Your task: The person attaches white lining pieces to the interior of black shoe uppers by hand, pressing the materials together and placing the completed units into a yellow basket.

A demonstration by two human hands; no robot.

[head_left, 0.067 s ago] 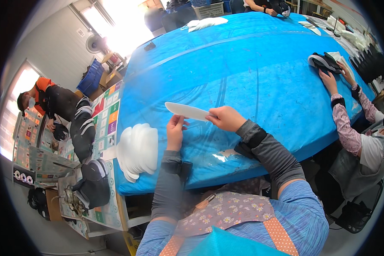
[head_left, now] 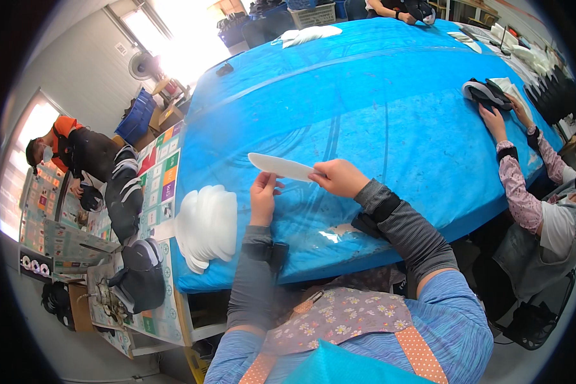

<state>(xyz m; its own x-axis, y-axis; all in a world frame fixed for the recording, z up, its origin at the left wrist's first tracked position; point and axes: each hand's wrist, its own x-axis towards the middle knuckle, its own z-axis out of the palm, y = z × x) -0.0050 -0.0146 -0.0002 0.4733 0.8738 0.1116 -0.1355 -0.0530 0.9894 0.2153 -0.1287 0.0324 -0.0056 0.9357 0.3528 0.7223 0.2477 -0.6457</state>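
A thin white insole point(head_left: 283, 167) is held up above the blue-covered table, roughly level, between my two hands. My left hand point(head_left: 263, 195) pinches its lower edge near the middle, fingers closed. The near right end is gripped by my right hand point(head_left: 341, 178), its thumb on top and its fingers curled. To the left of my left hand, a fanned pile of white insoles point(head_left: 206, 224) lies at the table's left corner.
The blue table cover point(head_left: 288, 237) has a torn patch near its front edge. At right, a co-worker's hands point(head_left: 493, 121) hold a dark shoe point(head_left: 486, 94). Another person point(head_left: 57, 144) works at the left bench, beside dark shoe uppers point(head_left: 137, 275). More white pieces point(head_left: 308, 36) lie far back.
My hands and the insole are practically unmoved. At the back, a dark shape near the bright opening is gone, and stacked crates show there.
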